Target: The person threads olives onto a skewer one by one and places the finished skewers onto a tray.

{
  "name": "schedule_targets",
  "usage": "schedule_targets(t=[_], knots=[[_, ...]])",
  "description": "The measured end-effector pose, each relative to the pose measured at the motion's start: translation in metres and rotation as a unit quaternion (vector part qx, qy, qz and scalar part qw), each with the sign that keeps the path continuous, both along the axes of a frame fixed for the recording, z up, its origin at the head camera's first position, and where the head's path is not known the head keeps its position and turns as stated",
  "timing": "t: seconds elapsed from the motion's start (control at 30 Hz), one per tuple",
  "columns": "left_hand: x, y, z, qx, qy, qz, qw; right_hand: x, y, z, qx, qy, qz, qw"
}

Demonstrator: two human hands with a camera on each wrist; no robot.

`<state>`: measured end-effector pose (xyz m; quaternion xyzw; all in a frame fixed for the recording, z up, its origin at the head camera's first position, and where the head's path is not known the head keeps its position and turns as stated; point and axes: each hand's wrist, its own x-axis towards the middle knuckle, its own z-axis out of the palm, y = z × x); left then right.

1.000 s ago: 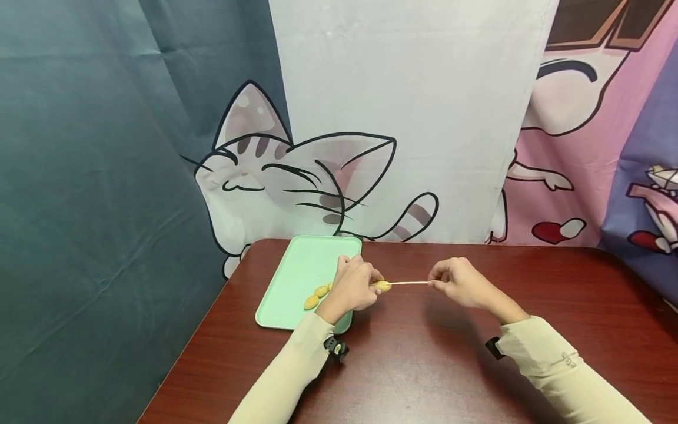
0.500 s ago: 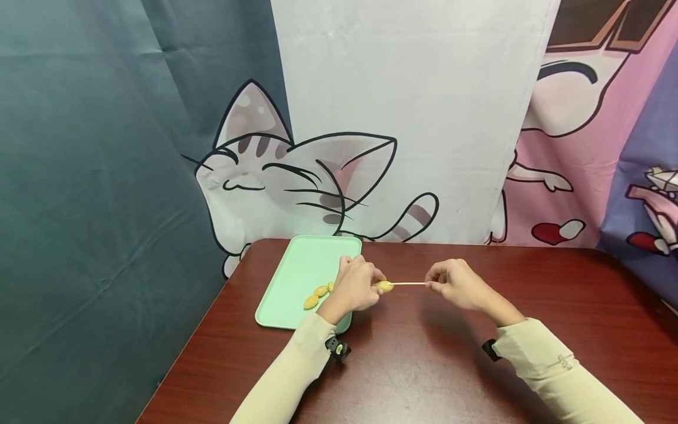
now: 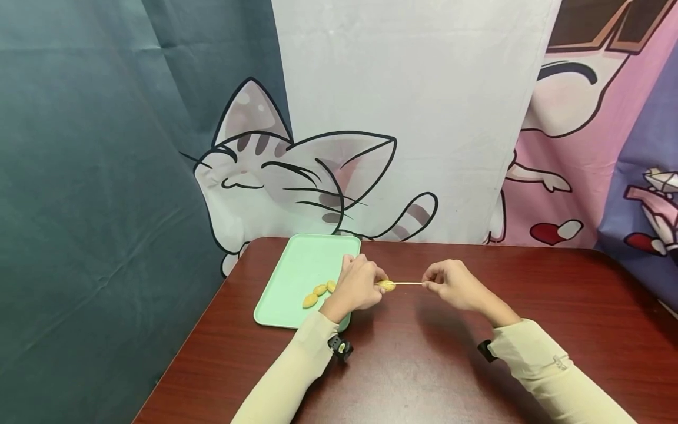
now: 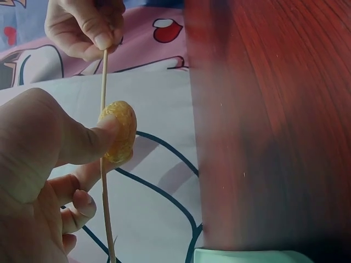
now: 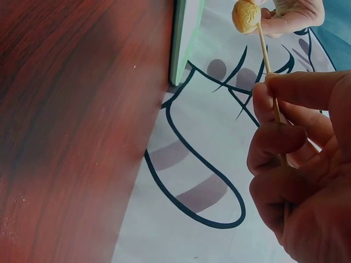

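Observation:
A yellow, wrinkled oval piece (image 4: 127, 129), like a small dried fruit, is pinched between the thumb and fingers of my left hand (image 3: 356, 287). A thin wooden skewer (image 4: 104, 82) shows on both sides of the piece in the left wrist view; whether it pierces the piece or lies against it, I cannot tell. My right hand (image 3: 454, 285) pinches the skewer to the right, and in the right wrist view its lower length runs down inside the curled fingers (image 5: 277, 142). Both hands are above the table, with the skewer nearly level between them in the head view.
A pale green tray (image 3: 296, 259) lies on the left of the dark red wooden table (image 3: 424, 365), partly behind my left hand. On it are more yellow oval pieces (image 3: 310, 301) in a slanting row. A printed cartoon-cat curtain (image 3: 339, 176) hangs behind the table.
My right hand has shifted slightly left, toward my left hand. The yellow piece and left hand have edged right, and the bare skewer between the hands looks shorter.

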<state>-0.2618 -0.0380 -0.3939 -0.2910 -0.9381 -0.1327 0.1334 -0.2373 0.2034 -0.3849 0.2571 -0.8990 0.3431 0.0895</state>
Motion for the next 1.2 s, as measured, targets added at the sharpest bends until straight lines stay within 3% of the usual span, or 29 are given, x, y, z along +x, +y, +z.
schedule_targets(t=[1.2], knots=[[0.004, 0.017, 0.001, -0.002, -0.003, -0.013, 0.9999, 0.002, -0.010, -0.008, -0.020, -0.019, 0.002, 0.9996]])
